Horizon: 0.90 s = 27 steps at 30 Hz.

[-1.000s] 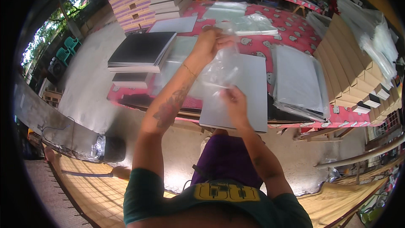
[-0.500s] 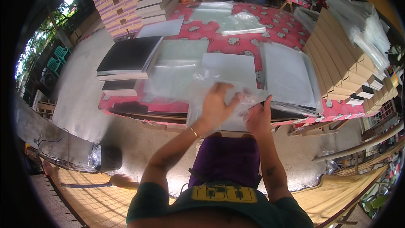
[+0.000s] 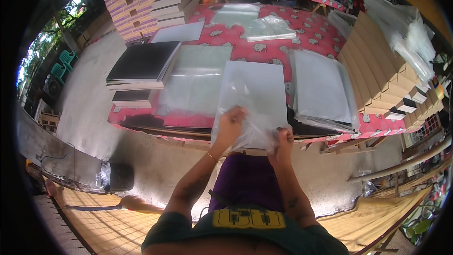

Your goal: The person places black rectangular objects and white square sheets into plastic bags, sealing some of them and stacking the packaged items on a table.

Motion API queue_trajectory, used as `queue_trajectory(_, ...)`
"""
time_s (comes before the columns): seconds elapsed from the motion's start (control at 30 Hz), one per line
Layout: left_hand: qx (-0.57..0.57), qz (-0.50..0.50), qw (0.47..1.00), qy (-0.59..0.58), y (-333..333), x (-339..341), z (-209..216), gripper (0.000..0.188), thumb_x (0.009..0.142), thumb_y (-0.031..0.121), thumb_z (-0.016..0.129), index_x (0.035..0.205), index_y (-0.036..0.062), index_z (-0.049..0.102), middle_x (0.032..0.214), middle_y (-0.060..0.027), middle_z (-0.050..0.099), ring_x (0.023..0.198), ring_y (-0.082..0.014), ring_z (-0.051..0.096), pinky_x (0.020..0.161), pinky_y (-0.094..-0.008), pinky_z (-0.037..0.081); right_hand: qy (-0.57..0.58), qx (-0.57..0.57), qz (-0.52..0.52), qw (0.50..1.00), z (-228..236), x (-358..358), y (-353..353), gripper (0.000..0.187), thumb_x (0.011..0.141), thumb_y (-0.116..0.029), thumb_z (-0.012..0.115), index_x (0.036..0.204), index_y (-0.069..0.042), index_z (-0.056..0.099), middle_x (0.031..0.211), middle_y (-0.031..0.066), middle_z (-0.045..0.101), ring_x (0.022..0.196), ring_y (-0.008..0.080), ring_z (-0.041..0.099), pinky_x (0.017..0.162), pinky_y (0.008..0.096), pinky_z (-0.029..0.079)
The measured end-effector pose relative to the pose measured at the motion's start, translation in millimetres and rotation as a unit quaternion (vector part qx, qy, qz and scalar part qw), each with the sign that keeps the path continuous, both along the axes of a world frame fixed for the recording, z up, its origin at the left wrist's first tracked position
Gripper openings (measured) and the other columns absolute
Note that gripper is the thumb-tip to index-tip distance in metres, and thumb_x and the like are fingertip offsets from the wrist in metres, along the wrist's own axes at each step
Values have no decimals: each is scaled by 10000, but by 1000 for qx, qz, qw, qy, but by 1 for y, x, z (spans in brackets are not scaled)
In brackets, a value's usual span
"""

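Observation:
A thin, crumpled clear plastic bag (image 3: 255, 123) is stretched between my two hands at the table's front edge. My left hand (image 3: 230, 125) has its fingers closed on the bag's left side. Its right side is pinched in the curled fingers of my right hand (image 3: 282, 145), lower and nearer to me. Under the plastic lies a white rectangular sheet or pad (image 3: 264, 82); how thick it is cannot be made out. Flat clear plastic bags (image 3: 193, 78) lie left of it. To its right rests a pile of white sheets in clear plastic (image 3: 323, 87).
Black-topped stacks (image 3: 144, 61) stand at the table's left. A row of brown cardboard pieces (image 3: 377, 63) rises on the right, with loose plastic (image 3: 401, 28) on top. More bags (image 3: 270, 29) lie farther back on the pink patterned tablecloth (image 3: 311, 42). Tall bundles (image 3: 134, 7) stand far left.
Both hands have come down and toward me, drawing the plastic bag over the near part of the white sheet. My left hand's spread fingers have closed on the plastic.

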State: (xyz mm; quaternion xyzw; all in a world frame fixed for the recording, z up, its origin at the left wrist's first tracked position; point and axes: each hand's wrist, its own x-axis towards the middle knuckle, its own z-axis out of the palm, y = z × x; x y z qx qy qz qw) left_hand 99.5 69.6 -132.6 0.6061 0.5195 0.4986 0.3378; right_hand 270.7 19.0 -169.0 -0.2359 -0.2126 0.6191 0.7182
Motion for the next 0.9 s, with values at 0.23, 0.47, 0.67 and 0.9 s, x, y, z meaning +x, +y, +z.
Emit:
queue_trajectory(0.23, 292, -3, 943, 158, -9, -7, 18, 66, 770, 19, 598, 835, 30, 593, 925, -152, 624, 887, -309, 603, 762, -350, 466, -59, -58, 131, 988, 25, 17, 6, 222, 902, -245, 606, 1043, -139, 470, 832, -27, 516, 781, 103, 561, 631, 278, 488)
queue_trajectory(0.47, 53, -104, 987, -111, -2, -82, 54, 375, 778, 8, 622, 1137, 59, 525, 909, -78, 650, 883, -223, 610, 797, -336, 479, -233, 191, 217, 928, 84, 79, 17, 86, 881, -142, 606, 956, -127, 566, 865, -31, 449, 748, 79, 454, 588, 215, 402)
queue_trajectory(0.67, 4, -302, 946, 117, -24, -10, 127, 576, 782, -16, 585, 1320, 101, 418, 1001, -81, 582, 782, -193, 626, 748, -337, 495, -761, 293, 41, 577, 150, 36, 13, 152, 723, 12, 657, 857, -55, 628, 966, 67, 516, 817, 258, 578, 658, 397, 467)
queue_trajectory(0.9, 271, -11, 865, 422, -13, -27, 104, 458, 793, 23, 569, 1247, 70, 535, 1017, -169, 517, 708, -272, 572, 646, -346, 495, -895, 125, -163, 395, 149, 92, 34, 376, 721, -75, 674, 1092, -68, 606, 1209, 141, 476, 987, 327, 574, 738, 422, 522)
